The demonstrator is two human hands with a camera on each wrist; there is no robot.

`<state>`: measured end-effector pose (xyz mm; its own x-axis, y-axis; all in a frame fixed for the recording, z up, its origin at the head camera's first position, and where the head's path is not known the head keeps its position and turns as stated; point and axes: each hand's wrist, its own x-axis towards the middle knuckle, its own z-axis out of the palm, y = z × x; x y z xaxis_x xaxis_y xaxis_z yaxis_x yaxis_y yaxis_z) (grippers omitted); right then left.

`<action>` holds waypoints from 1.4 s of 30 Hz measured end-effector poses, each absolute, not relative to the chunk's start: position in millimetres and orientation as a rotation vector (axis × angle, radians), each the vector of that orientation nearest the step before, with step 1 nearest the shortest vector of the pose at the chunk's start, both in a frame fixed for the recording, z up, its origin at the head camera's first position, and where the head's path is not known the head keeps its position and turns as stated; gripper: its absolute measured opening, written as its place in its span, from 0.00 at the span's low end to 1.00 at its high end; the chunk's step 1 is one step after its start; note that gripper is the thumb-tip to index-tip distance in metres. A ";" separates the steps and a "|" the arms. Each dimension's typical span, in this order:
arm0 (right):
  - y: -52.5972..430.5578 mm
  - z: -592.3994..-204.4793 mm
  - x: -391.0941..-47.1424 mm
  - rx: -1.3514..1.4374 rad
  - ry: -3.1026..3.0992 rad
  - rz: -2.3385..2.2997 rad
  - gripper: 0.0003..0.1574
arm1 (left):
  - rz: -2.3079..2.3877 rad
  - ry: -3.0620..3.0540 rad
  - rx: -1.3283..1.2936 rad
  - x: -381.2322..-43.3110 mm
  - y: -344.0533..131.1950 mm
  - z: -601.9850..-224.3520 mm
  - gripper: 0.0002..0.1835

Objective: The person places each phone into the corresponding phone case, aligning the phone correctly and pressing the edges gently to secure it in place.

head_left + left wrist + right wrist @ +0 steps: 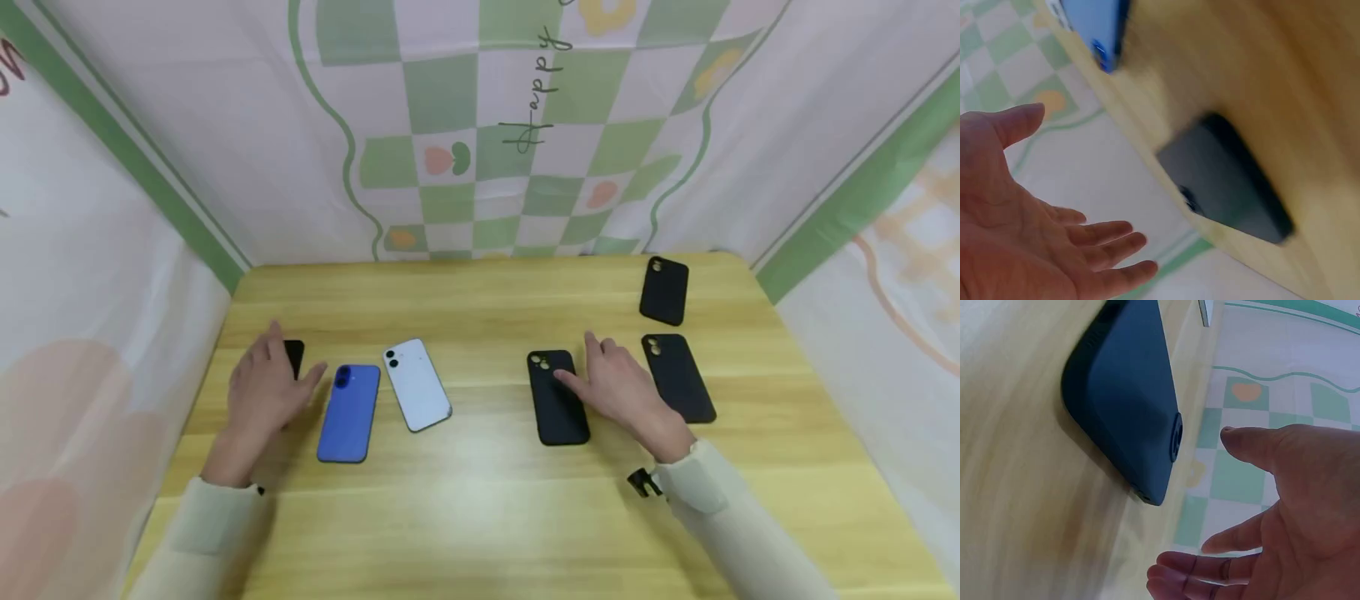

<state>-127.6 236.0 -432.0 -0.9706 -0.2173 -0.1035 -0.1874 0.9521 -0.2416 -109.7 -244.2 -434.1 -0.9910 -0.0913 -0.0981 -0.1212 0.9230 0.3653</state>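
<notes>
My left hand [266, 387] hovers over a black phone [295, 357] at the table's left side and hides most of it. Its fingers are spread and hold nothing. In the left wrist view that dark phone [1225, 178] lies flat, apart from the fingers. A blue phone [350, 417] lies just right of this hand, with a white phone [418, 387] beyond it. My right hand [618, 383], fingers extended, is between two black phone cases. Its thumb overlaps the nearer case [558, 408] in the head view; the right wrist view shows a gap between them.
Another black case [681, 379] lies right of my right hand, partly behind the wrist. A third case [665, 292] sits farther back near the corner. Patterned cloth [502, 192] hangs behind the wooden table [480, 517] and along both sides.
</notes>
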 end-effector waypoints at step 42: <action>207.2 -451.6 -114.2 -0.181 2.885 -0.370 0.47 | 0.500 2.701 -0.387 -121.5 -285.4 -448.4 0.48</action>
